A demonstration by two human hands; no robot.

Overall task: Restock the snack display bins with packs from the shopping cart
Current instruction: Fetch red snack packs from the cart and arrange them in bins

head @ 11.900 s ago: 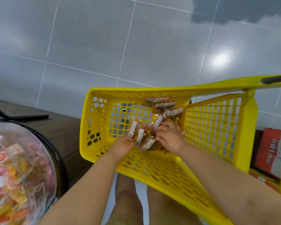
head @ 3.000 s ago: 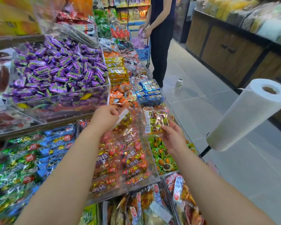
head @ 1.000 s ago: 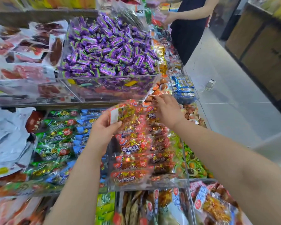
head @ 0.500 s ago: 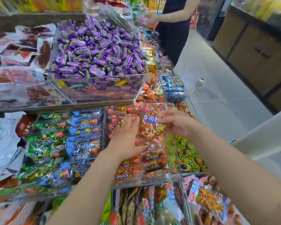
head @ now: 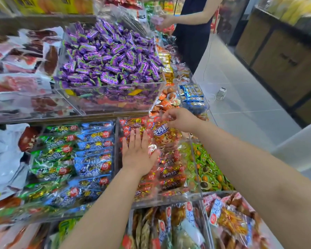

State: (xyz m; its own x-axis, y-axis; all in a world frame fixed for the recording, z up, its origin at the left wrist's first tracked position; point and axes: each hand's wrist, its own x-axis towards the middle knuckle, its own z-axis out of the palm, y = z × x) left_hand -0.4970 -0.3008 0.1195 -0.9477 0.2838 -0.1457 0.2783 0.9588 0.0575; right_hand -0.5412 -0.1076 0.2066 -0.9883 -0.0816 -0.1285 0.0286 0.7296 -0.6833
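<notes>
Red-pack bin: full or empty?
Full: red packs fill the clear bin front to back, up to its rim. Left hand lies flat on them; right hand pinches the top pack.

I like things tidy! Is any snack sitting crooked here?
Yes, one. The cartoon-face pack lies slanted on top of the red packs in the clear bin, which lie in level rows. The right hand pinches its top edge; the left hand lies flat on the packs beside it.
</notes>
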